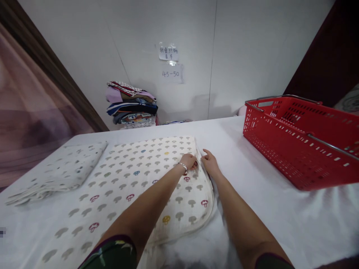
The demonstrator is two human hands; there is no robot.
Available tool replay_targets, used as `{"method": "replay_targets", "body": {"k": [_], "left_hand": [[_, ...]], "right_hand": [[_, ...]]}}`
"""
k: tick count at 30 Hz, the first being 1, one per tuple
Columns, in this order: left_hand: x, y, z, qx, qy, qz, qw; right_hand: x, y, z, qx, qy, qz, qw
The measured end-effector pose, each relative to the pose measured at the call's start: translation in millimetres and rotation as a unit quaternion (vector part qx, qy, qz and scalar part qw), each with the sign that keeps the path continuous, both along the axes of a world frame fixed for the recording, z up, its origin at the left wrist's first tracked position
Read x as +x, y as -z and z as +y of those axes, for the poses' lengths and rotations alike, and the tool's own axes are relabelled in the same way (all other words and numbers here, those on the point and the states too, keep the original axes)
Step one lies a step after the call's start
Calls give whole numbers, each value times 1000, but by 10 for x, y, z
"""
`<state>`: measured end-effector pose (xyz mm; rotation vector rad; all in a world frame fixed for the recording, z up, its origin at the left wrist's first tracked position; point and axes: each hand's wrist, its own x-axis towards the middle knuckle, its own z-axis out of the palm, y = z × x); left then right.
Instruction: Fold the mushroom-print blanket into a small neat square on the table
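Note:
A white cloth with a mushroom print (146, 173) lies flat and folded on the table, its rounded front corner pointing toward me. My left hand (189, 161), with a silver bracelet at the wrist, is closed on this cloth near its right edge. Just to the right of that edge is my right hand (210, 163), its fingers slightly bent and apart. Whether its fingertips touch the cloth edge, I cannot tell. A second pale cloth with small dark spots (71, 164) lies folded to the left.
A red plastic basket (275, 145) with metal handles stands at the right. Behind the table's far edge rises a stack of folded fabrics (131, 106) against the wall. White sheeting (232, 138) covers the table. Pink curtain (36, 104) hangs at the left.

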<state>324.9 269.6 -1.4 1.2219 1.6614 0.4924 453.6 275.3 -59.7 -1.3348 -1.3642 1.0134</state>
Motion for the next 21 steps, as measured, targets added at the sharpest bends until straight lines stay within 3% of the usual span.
{"method": "replay_targets", "body": {"k": [12, 21], "left_hand": [[29, -4, -11, 39, 9, 30, 999], [20, 33, 17, 50, 25, 63, 996]], "right_hand": [[-8, -98, -78, 74, -19, -111, 991], [-30, -101, -78, 74, -15, -85, 994]]}}
